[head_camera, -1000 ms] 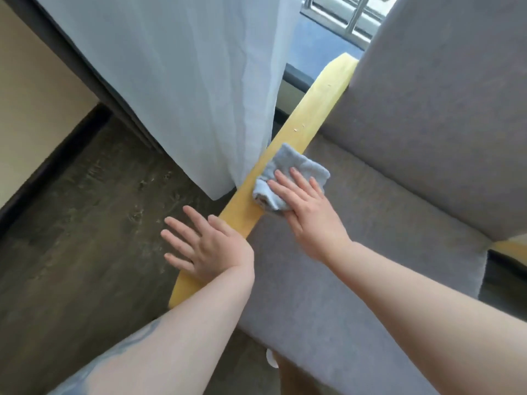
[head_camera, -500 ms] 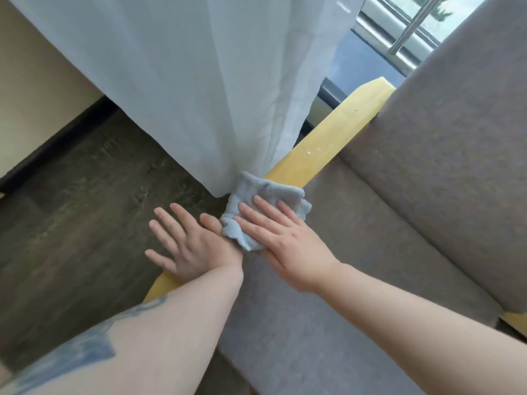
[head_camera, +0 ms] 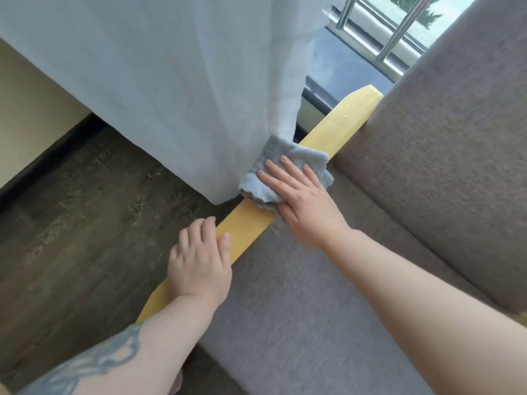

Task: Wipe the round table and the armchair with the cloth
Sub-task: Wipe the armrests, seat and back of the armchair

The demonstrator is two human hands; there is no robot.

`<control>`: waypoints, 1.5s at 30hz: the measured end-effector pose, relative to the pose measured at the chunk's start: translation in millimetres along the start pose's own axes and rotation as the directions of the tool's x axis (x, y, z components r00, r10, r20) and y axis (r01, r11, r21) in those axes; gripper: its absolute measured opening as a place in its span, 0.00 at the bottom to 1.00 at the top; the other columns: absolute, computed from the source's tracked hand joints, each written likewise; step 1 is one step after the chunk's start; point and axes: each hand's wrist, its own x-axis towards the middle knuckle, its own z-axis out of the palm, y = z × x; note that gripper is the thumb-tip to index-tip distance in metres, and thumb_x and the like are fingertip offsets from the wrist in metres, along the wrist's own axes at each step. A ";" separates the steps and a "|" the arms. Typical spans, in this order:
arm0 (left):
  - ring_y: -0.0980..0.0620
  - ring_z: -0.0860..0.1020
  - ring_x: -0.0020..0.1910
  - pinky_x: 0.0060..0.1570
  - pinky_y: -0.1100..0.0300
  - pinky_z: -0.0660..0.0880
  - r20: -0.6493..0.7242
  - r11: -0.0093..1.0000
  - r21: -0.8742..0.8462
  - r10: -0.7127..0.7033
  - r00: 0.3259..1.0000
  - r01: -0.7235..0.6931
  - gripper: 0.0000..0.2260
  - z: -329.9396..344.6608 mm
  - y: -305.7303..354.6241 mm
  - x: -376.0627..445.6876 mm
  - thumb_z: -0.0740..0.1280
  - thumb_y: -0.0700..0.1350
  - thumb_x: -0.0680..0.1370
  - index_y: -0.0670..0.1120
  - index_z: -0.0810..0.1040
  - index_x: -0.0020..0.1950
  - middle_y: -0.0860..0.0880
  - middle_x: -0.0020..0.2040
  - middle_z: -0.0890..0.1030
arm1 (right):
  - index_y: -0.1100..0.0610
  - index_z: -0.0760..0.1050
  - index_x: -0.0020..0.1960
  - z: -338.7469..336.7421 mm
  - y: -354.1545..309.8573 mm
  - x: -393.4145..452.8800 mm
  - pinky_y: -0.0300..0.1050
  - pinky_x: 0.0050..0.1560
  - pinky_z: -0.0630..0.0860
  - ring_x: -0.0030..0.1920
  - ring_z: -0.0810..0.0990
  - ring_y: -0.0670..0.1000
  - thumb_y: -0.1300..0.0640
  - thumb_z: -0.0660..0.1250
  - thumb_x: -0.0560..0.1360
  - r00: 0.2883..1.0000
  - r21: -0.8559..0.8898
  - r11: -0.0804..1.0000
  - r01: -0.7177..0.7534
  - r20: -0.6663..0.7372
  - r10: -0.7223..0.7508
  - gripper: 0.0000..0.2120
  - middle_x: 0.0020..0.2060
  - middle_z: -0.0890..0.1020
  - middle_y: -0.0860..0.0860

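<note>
The armchair has a grey seat cushion [head_camera: 299,303], a grey backrest [head_camera: 445,155] and a yellow wooden armrest [head_camera: 339,135] running diagonally. A folded light-blue cloth [head_camera: 285,166] lies on the armrest's middle. My right hand [head_camera: 302,195] presses flat on the cloth with straight fingers. My left hand [head_camera: 199,258] rests on the armrest nearer to me, thumb on top and fingers curling over the outer edge. The round table is out of view.
A white sheer curtain [head_camera: 171,81] hangs just left of the armrest, its hem touching the cloth. Dark wood-look floor [head_camera: 85,223] lies to the left. A dark windowsill [head_camera: 342,67] and metal railing [head_camera: 399,29] sit behind the chair.
My right hand has slid the cloth along the armrest: toward me first, then back away. My left hand, flat with spread fingers earlier, now curls over the armrest's edge.
</note>
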 end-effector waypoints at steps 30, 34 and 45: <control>0.46 0.77 0.45 0.35 0.55 0.73 0.066 0.986 0.021 0.165 0.984 -0.166 0.32 -11.1 -2.2 2.3 0.54 0.66 0.73 0.44 0.67 0.67 0.46 0.51 0.78 | 0.50 0.66 0.73 -2.6 17.5 3.9 0.56 0.75 0.51 0.76 0.57 0.52 0.52 0.55 0.74 0.995 0.020 1.000 -0.015 -0.099 0.017 0.27 0.74 0.65 0.49; 0.42 0.78 0.44 0.33 0.52 0.75 0.070 0.985 0.007 0.171 0.983 -0.172 0.33 -4.3 -5.0 2.9 0.57 0.64 0.70 0.39 0.70 0.63 0.43 0.50 0.78 | 0.50 0.64 0.74 19.6 -21.4 -28.8 0.52 0.75 0.48 0.76 0.56 0.52 0.54 0.54 0.76 0.952 0.026 0.954 0.298 0.066 -0.299 0.26 0.75 0.63 0.49; 0.44 0.77 0.47 0.35 0.53 0.75 0.094 0.986 0.014 0.167 0.981 -0.169 0.34 -9.3 -3.2 3.4 0.54 0.66 0.73 0.41 0.69 0.67 0.44 0.53 0.78 | 0.50 0.62 0.75 11.6 -6.6 -16.4 0.51 0.75 0.45 0.76 0.53 0.52 0.57 0.53 0.73 0.997 0.032 0.997 0.072 -0.019 -0.071 0.29 0.75 0.61 0.49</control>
